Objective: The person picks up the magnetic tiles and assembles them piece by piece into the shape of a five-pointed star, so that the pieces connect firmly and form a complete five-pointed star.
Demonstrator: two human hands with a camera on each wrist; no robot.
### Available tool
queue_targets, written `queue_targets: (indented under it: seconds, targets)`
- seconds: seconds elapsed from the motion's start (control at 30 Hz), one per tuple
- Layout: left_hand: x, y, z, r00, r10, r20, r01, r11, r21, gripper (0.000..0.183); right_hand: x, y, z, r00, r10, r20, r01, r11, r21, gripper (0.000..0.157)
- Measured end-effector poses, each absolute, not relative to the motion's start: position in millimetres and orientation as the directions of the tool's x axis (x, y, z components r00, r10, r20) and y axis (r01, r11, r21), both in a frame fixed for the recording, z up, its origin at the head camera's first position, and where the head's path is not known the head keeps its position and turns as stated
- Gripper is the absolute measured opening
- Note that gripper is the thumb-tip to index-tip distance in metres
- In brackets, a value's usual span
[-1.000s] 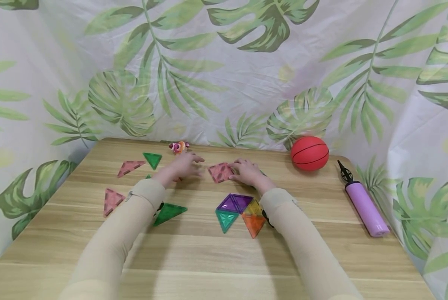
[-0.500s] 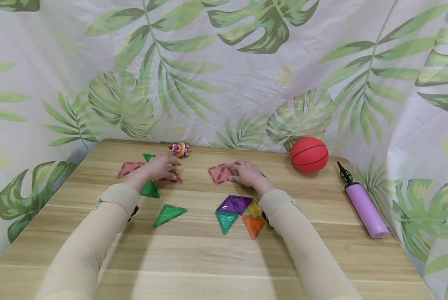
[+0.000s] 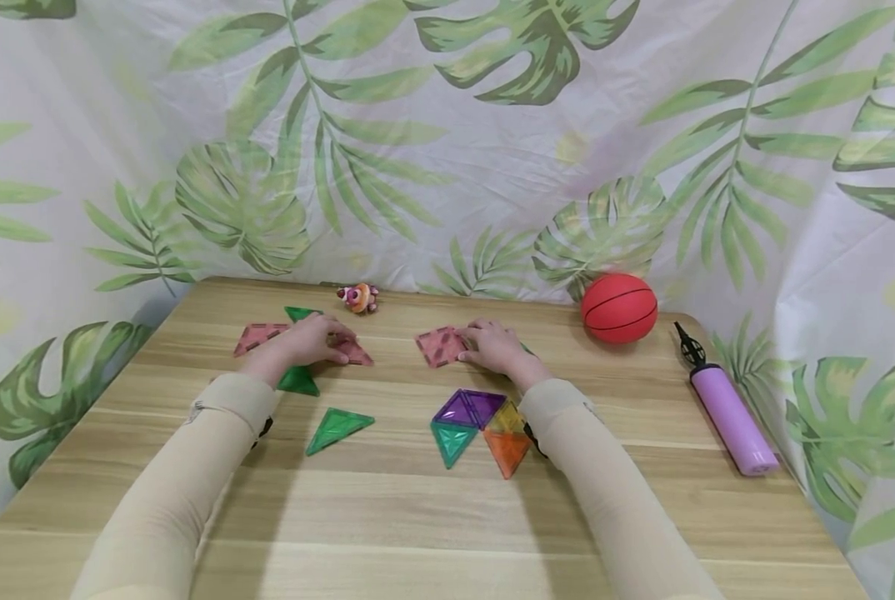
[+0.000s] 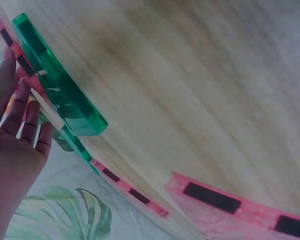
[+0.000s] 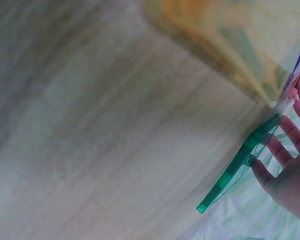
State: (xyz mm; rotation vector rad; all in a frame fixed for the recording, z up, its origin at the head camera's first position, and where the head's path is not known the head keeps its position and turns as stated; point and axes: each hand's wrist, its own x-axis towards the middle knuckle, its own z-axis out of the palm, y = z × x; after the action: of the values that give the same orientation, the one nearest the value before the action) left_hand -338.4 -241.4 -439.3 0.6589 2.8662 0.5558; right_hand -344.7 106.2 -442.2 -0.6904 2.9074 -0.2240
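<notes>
In the head view my left hand (image 3: 315, 340) pinches a pink triangular magnetic tile (image 3: 357, 352) at the back left; part of it is under the fingers. The left wrist view shows the thumb and fingertips at this pink tile, beside a green triangular tile (image 4: 57, 80). My right hand (image 3: 495, 346) holds the right corner of a pink magnetic tile piece (image 3: 437, 346), right of the left hand's tile with a gap between. In the right wrist view a green tile (image 5: 238, 165) lies by the right hand's fingers.
Purple (image 3: 466, 407), teal (image 3: 451, 439), yellow and orange (image 3: 507, 450) tiles form a cluster at mid-table. A green triangle (image 3: 338, 428) lies front left, another pink tile (image 3: 258, 336) behind. A small toy figure (image 3: 358, 297), red ball (image 3: 618, 308) and purple hand pump (image 3: 728, 417) stand farther out.
My left hand swung left from near the middle to the pink triangular tile, and that tile has since shifted slightly right. My right hand has stayed in place on its pink tile.
</notes>
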Motion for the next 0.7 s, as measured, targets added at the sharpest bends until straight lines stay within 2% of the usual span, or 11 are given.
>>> queue_targets:
  seconds: [0.5,0.7]
  targets:
    - [-343.0,-237.6,-440.3,-0.880,0.475,-0.025,0.430,0.818,0.382,0.032,-346.0,109.7,-438.9,-0.865,-0.485,-0.126,-0.451,0.863,-0.225,0.055]
    - [-339.4,-238.1,-436.5,-0.861,0.509,-0.002,0.465,0.788,0.404,0.030,-340.7,104.4,-435.2,-0.838,-0.544,-0.036,-0.518,0.816,-0.257,0.058]
